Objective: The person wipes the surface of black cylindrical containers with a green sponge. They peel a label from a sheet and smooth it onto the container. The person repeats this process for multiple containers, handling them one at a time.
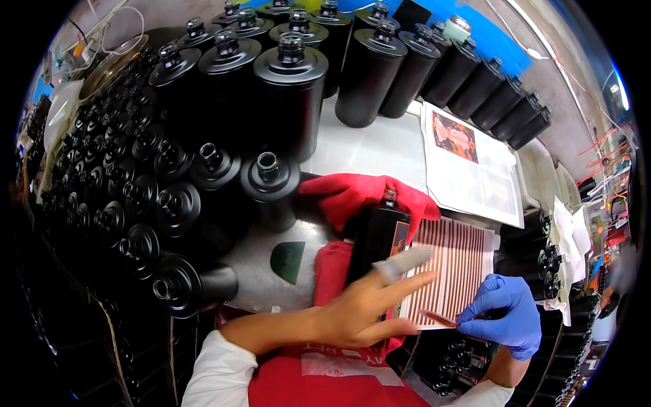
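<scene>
A black bottle (370, 237) lies on a red cloth (359, 190) in front of me, its clear neck pointing away and an orange-and-dark label on its right side. Over the lower part of this bottle is my left hand (356, 308), fingers stretched out and apart, a grey cover on one finger; whether it touches the bottle I cannot tell. My right hand (503, 315), in a blue glove, pinches one end of a thin reddish-brown label strip (437, 317). The strip is by the near edge of a sheet of striped labels (451, 261).
Many black bottles (176, 210) crowd the left side, and one bottle (193, 286) lies tilted at the near left. Large black bottles (290, 88) line the back. A printed paper (475, 166) lies at the far right. A dark green half-round piece (288, 262) is on the metal table (254, 254).
</scene>
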